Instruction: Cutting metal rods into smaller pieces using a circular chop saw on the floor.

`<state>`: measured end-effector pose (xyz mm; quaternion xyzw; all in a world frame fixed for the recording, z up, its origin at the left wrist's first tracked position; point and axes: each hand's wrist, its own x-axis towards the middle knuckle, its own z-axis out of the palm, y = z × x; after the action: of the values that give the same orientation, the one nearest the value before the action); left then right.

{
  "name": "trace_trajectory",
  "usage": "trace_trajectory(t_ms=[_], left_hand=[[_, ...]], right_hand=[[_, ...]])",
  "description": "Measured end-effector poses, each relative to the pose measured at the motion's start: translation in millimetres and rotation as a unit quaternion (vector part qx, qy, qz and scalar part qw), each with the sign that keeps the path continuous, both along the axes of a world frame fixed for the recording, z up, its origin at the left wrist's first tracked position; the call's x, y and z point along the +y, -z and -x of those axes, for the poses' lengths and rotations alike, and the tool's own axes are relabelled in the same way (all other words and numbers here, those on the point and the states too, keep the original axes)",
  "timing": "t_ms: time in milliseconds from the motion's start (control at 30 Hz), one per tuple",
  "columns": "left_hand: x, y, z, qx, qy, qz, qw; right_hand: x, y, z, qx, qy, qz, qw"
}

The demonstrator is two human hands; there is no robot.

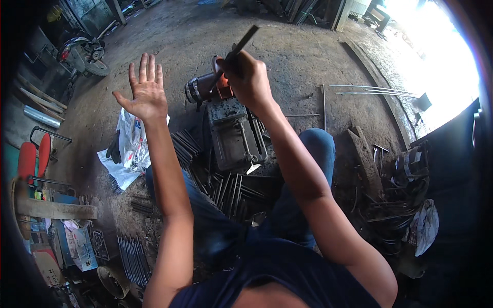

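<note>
My left hand (148, 96) is raised, palm up with fingers spread, and holds nothing. In my right hand (249, 77) is a dark metal bar (248, 38), gripped so that one end sticks up past the fingers. That hand is above a cut-off saw, in front of its orange-red and grey motor housing (199, 88), and hides part of it. The saw's grey base (226, 146), with a clamp screw, stands on the floor between my knees. Cut metal bars (228, 192) lie in a heap at its near side, with more bars (186, 145) to its left.
A white plastic bag (131, 146) with a dark glove lies left of the saw. Long thin rods (377, 91) rest on the floor at right. A wooden beam (364, 159) and scrap lie beside my right knee. A motorbike (84, 55) stands far left, near a red-padded seat (28, 159).
</note>
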<state>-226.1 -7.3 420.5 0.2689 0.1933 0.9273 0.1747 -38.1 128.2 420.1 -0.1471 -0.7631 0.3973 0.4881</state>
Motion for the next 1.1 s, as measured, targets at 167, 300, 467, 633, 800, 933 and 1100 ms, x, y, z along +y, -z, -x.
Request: trace_trajectory(t_ms=[167,300,467,633,800,933,1100], left_hand=[[-9,-3,-2,0.033,0.025,0.019,0.999],[-9,-4,-10,0.058,0.070,0.030,0.995],[-3,-1,-20,0.078,0.081,0.061,0.992],[-5,-2,-26,0.109,0.131,0.087,0.982],[-10,-2,-29,0.107,0.248,0.102,0.957],[-13,-1,-28,0.099,0.301,0.099,0.943],[-15,-2,-26,0.093,0.316,0.113,0.937]], right_hand=[[-9,3,-5,-0.106,0.001,-0.151,0.983],[-14,5,-3,-0.113,-0.020,-0.166,0.979],[-13,6,-8,-0.130,-0.023,-0.170,0.977],[-10,3,-11,-0.129,-0.088,-0.044,0.987],[-4,2,-12,-0.090,-0.187,0.070,0.976],[-2,-2,-14,-0.067,-0.220,0.102,0.968],[0,-11,-21,-0.059,-0.254,0.231,0.937]])
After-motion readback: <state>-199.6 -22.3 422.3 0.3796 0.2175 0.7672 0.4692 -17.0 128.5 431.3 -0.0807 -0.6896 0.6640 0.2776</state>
